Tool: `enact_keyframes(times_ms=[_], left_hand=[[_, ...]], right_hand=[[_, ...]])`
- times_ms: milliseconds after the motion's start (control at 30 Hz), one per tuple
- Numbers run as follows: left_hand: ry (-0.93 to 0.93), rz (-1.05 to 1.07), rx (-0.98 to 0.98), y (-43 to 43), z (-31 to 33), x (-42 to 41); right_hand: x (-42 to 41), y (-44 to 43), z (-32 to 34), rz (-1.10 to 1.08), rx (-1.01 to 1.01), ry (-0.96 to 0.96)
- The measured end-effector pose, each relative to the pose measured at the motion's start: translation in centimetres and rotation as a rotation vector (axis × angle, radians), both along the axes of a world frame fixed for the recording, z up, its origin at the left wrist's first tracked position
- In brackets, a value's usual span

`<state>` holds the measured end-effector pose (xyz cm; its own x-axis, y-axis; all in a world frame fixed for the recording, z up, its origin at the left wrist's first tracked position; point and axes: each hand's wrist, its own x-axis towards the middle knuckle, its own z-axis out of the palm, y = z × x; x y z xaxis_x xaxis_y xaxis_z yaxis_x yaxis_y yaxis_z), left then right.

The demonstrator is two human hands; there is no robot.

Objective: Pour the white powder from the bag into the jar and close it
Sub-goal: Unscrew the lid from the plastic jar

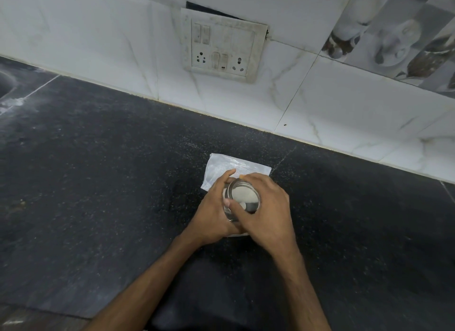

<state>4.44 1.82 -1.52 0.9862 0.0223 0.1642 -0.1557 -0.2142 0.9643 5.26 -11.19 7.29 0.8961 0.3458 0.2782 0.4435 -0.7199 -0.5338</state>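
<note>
A small jar (242, 195) with a shiny metal lid stands on the dark stone counter (98, 183). My left hand (211, 215) wraps around the jar's left side. My right hand (268, 207) grips the lid from the right, with the thumb and fingertips on its rim. Most of the jar's body is hidden by both hands. A flat, clear plastic bag (231, 165) lies on the counter just behind the jar, and it looks empty.
A white tiled wall (344, 109) runs along the back of the counter, with a switch and socket plate (221, 47) on it. Some white powder (9, 104) is spilled at the far left. The counter's front edge is at the lower left.
</note>
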Motion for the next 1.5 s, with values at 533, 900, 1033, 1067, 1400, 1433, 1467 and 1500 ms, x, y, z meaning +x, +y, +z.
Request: enact_keyframes(times_ms=[533,900,1033,1067,1400,1433,1467,1500], left_hand=[[-0.006,0.010,0.008,-0.2,0.2,0.2],[0.012,0.017,0.032,-0.1,-0.1,0.0],[0.023,0.027,0.022,-0.1,-0.1,0.1],[0.022,0.027,0.021,-0.1,-0.1,0.1],[0.014,0.026,0.025,-0.2,-0.1,0.2],[0.011,0.027,0.028,-0.2,0.0,0.1],[0.010,0.028,0.023,-0.2,0.0,0.1],[0.012,0.028,0.018,-0.1,0.0,0.1]], right_hand=[[0.5,-0.3,0.7,0.136,-0.111,0.105],[0.4,-0.6,0.3,0.076,-0.065,0.134],[0.6,-1.0,0.4,0.200,-0.135,0.234],[0.8,-1.1,0.7,0.218,-0.185,0.264],[0.6,-1.1,0.9,0.239,-0.238,0.301],[0.6,-1.0,1.1,0.238,-0.235,0.297],[0.5,-0.9,1.0,0.205,-0.199,0.275],[0.4,-0.7,0.9,0.151,-0.162,0.232]])
